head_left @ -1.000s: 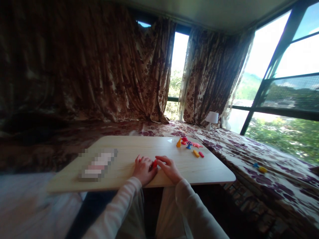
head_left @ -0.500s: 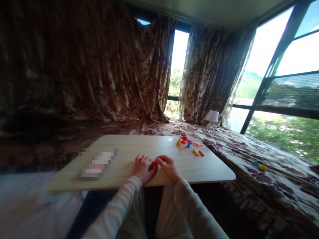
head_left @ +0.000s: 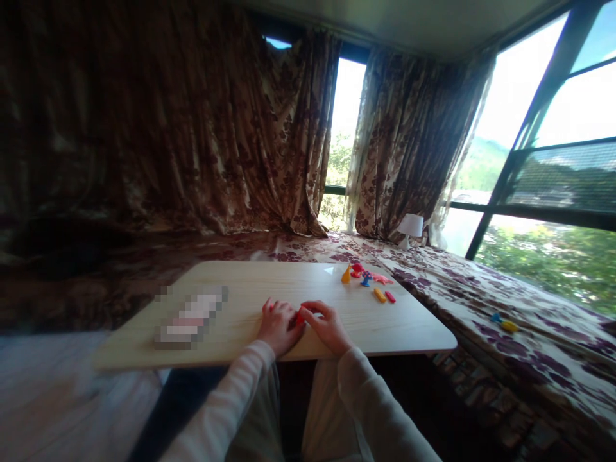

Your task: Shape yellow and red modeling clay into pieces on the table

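Near the front edge of the pale table [head_left: 240, 282], my two hands meet over a small red piece [head_left: 301, 316] that looks like modelling clay. My left hand [head_left: 280, 326] is closed, its thumb side pressing on the red piece; a bit of red also shows by its far fingers. From the other side, my right hand [head_left: 327, 323] pinches the same piece with curled fingers. Most of the red piece is hidden by my fingers.
At the table's back right stand an orange cone-like figure [head_left: 346, 274], a red figure [head_left: 357, 270], a blue figure [head_left: 366, 278] and a pink flat figure [head_left: 383, 279]. Nearby lie yellow [head_left: 380, 295] and pink sticks [head_left: 390, 297]. A blurred-out box [head_left: 192, 317] is left.
The view has shifted very slightly. My fingers have barely moved around the red piece; the other things stay in place.
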`<act>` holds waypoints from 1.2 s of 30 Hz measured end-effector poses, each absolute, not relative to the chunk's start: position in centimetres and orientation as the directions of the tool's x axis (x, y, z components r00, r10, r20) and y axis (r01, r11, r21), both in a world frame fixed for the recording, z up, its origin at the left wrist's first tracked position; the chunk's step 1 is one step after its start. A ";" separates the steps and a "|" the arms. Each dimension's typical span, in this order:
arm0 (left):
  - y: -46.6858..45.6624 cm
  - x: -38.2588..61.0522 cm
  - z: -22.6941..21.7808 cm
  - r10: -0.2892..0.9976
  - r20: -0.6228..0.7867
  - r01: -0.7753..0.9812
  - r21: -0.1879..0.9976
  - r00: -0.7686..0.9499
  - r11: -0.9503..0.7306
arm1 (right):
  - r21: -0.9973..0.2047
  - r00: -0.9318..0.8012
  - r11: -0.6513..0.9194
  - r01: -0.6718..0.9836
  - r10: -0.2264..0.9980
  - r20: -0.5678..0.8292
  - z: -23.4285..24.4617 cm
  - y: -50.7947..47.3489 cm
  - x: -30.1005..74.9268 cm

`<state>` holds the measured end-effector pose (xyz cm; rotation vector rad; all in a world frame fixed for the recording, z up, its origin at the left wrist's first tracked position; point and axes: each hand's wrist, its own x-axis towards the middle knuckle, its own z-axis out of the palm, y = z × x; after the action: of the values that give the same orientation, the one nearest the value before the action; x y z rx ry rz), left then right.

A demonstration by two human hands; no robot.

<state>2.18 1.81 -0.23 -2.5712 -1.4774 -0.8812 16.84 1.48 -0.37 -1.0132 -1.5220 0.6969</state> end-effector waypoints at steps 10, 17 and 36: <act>2.0 2.4 -0.2 0.780 0.500 0.817 0.219 0.375 -0.533 | -0.836 0.000 0.467 0.288 0.873 0.488 -0.8 2.5 16.5; 2.0 2.2 -0.2 0.769 0.558 0.815 0.259 0.311 -0.518 | -0.870 0.041 0.440 0.223 0.887 0.459 -0.3 1.9 16.4; 1.9 2.1 -0.2 0.806 0.526 0.821 0.311 0.271 -0.479 | -0.836 -0.028 0.505 0.216 0.859 0.512 0.1 1.3 16.6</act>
<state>2.05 1.95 -0.25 -2.4856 -1.5918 -1.0062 16.62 1.27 0.09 -0.9604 -1.5486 0.6687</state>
